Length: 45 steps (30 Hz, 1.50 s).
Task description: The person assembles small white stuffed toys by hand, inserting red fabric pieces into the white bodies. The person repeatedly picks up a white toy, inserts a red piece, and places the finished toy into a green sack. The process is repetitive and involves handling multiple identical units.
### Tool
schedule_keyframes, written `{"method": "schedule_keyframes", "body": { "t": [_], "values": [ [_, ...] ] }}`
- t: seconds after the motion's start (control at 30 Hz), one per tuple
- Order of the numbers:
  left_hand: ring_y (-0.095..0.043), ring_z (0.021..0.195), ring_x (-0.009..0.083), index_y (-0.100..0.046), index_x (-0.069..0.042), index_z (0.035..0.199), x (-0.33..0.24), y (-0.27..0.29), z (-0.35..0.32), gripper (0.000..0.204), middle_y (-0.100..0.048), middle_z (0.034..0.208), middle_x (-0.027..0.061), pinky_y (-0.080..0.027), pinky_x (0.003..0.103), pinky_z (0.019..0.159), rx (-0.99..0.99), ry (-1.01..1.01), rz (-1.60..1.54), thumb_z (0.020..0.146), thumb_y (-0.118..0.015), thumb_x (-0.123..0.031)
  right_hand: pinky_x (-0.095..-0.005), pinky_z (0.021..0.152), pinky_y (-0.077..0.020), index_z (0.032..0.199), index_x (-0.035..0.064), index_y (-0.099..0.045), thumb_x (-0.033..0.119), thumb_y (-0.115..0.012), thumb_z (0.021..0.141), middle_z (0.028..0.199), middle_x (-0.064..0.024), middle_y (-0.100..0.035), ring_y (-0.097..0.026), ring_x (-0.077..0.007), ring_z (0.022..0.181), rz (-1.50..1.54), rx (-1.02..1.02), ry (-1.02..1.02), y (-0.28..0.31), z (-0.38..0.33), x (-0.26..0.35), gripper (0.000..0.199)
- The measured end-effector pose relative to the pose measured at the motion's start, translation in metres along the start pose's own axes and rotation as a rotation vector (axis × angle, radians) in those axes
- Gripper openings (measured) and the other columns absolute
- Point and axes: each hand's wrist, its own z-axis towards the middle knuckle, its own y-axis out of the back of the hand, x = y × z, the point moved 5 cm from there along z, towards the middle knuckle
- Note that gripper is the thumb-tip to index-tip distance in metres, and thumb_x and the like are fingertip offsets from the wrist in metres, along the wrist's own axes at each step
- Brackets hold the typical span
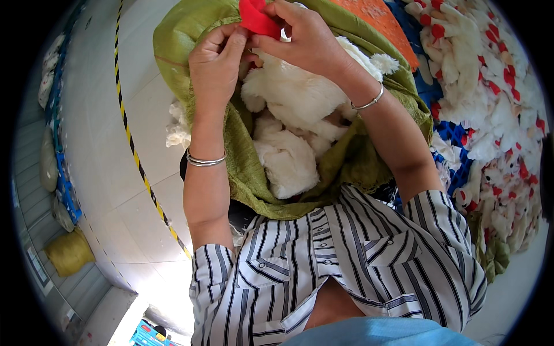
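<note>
Both hands, left hand and right hand, pinching red cloth above white plush in green sack.

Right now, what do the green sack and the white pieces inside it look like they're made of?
Green sack: seemingly woven plastic or coarse fabric, matte, with a visible weave and soft creases. White pieces: plush, probably synthetic fur, fluffy with a fuzzy outline.
</note>
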Motion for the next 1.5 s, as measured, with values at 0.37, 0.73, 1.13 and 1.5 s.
{"method": "schedule_keyframes", "body": {
  "t": [0.37,0.73,1.13,1.5],
  "values": [
    [-0.066,0.079,0.0102,-0.065,0.003,0.100,0.002,0.000,-0.003,0.017,-0.070,0.090,0.0055,-0.056,0.025,0.071,0.061,-0.110,0.419,0.097,-0.058,-0.012,-0.0300,0.064,-0.0471,0.093,0.0000,-0.065,0.011,-0.064,0.086,0.078,-0.0071,-0.063,-0.060,-0.0209,0.069,0.083,-0.085,-0.006,-0.008,0.005,-0.014,0.013],
    [-0.062,0.073,0.0061,-0.068,0.002,0.107,-0.001,0.014,0.001,0.018,-0.068,0.084,0.0002,-0.051,0.021,0.064,0.087,-0.085,0.158,0.095,-0.059,-0.008,-0.0210,0.074,-0.0460,0.108,-0.0001,-0.063,0.017,-0.061,0.096,0.087,0.0036,-0.061,-0.053,-0.0030,0.084,0.803,0.185,-0.275,-0.003,0.008,-0.021,0.021],
    [-0.052,0.055,0.0030,-0.067,-0.002,0.104,-0.014,0.014,0.006,0.021,-0.062,0.067,-0.0005,-0.040,0.019,0.051,-0.021,-0.153,0.302,0.100,-0.051,-0.016,-0.0188,0.064,-0.0443,0.108,-0.0014,-0.059,0.002,-0.059,0.085,0.082,0.0022,-0.057,-0.050,-0.0030,0.074,0.369,0.102,-0.219,0.019,0.012,-0.025,0.023],
    [-0.063,0.087,0.0174,-0.054,-0.001,0.124,0.046,-0.004,0.000,0.045,-0.065,0.103,0.0115,-0.051,0.030,0.076,0.275,-0.096,0.429,0.089,-0.069,-0.027,-0.0278,0.072,-0.0528,0.109,-0.0020,-0.064,0.001,-0.049,0.088,0.093,-0.0060,-0.067,-0.063,-0.0138,0.081,0.613,-0.210,-0.464,0.052,0.007,-0.051,0.026]
  ]
}}
